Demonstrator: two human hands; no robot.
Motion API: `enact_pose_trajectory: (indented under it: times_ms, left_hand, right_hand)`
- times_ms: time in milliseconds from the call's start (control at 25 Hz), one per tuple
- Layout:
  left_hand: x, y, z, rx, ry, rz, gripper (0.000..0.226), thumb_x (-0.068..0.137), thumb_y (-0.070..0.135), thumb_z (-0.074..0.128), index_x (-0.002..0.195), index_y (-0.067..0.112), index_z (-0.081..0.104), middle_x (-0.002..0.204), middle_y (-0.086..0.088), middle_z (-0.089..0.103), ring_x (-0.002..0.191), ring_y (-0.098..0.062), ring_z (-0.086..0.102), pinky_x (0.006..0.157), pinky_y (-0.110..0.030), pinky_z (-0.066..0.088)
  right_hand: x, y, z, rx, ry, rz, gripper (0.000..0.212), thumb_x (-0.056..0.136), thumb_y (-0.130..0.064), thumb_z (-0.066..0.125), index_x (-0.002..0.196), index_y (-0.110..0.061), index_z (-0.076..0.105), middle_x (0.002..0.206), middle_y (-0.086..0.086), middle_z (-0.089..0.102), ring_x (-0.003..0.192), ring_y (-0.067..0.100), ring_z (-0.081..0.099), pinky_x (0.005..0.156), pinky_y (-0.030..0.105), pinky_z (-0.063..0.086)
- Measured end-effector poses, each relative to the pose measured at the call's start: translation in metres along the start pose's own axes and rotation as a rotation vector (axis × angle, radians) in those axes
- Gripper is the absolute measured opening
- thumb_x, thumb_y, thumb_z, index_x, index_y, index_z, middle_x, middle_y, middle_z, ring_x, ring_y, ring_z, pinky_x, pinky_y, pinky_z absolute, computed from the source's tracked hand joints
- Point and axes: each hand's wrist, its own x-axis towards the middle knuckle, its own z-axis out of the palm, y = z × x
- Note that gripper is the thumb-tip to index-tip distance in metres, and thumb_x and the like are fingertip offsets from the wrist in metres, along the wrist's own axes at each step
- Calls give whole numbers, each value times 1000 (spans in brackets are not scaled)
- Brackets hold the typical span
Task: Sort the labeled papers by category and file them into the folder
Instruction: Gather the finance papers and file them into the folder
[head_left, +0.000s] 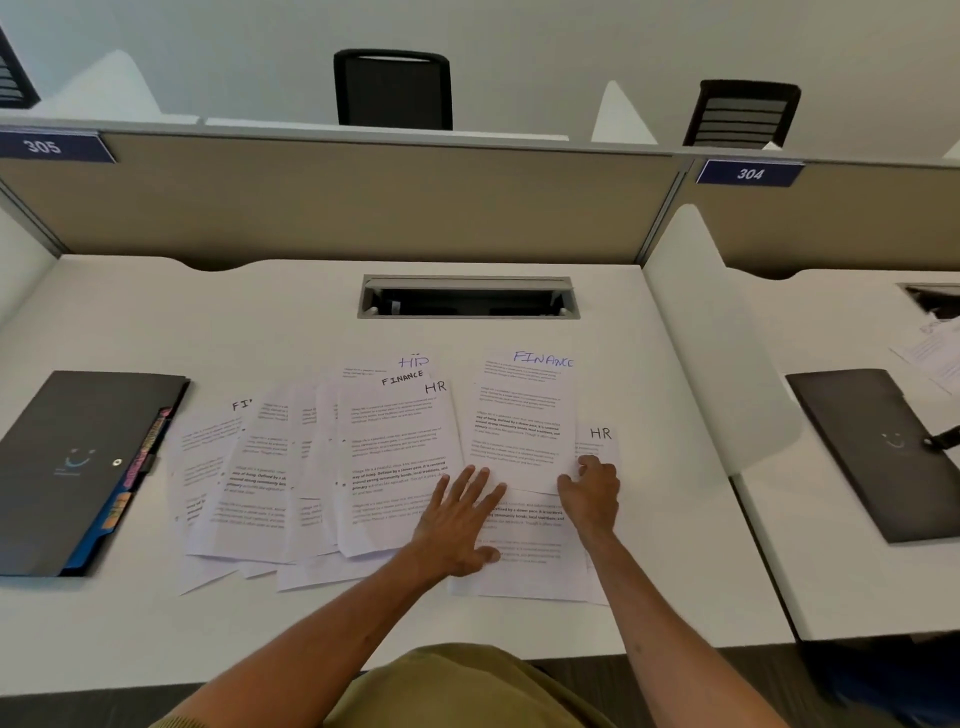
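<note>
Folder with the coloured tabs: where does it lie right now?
Head view: the folder lies closed on the left side of the desk, just left of the fanned papers.

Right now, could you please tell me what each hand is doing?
Left hand: open, flat on the papers.
Right hand: curled at HR sheet; grip unclear.

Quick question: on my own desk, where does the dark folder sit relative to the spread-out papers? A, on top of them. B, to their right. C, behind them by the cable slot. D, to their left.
D: the dark folder lies at the left end of the desk, with its coloured tabs facing the papers fanned out to its right.
</note>
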Motion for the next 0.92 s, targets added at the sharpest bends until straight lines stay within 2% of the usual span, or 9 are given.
enact_pose_trajectory:
  times_ms: [120,320,480,600,760,920]
  left_hand:
    - [0,3,4,-27,-6,-17,106,95,72,55,169,36,-11,176,-1,-25,163,-26,-23,132,-56,-10]
    - [5,4,-1,-57,-12,-25,105,96,71,56,169,37,-12,176,0,-24,163,-25,-22,132,-54,-11]
    - [7,6,1,-65,-30,-26,104,97,69,57,169,37,-12,176,-1,-25,163,-26,-21,132,-55,-7]
    - [7,5,1,-72,-31,-18,104,97,69,56,168,37,-12,176,0,-26,163,-26,-21,133,-55,-7]
    - [6,1,4,-83,-12,-3,103,97,71,54,168,38,-13,175,1,-27,163,-25,-21,132,-54,-9]
    - [5,-1,7,-107,-2,8,103,97,71,53,168,38,-14,175,2,-28,163,-25,-21,132,-53,-9]
  right_hand:
    - [8,-8,5,43,20,8,39,88,-31,75,122,-20,62,117,4,65,118,28,58,100,51,52]
    - [19,-19,7,-57,60,16,54,89,-35,76,135,-15,56,135,11,51,128,33,49,103,52,45]
    - [28,-25,7,-50,36,6,47,87,-35,77,126,-17,59,130,7,53,126,30,50,102,51,44]
    - [31,-30,10,50,61,14,39,83,-31,80,113,-22,56,118,3,61,116,28,57,97,50,49]
    - [28,-31,7,253,66,30,41,81,-22,79,105,-26,46,91,0,71,79,27,71,77,46,61]
    - [26,-32,-3,188,87,1,20,85,-27,80,90,-24,61,82,-7,71,74,21,69,71,40,61]
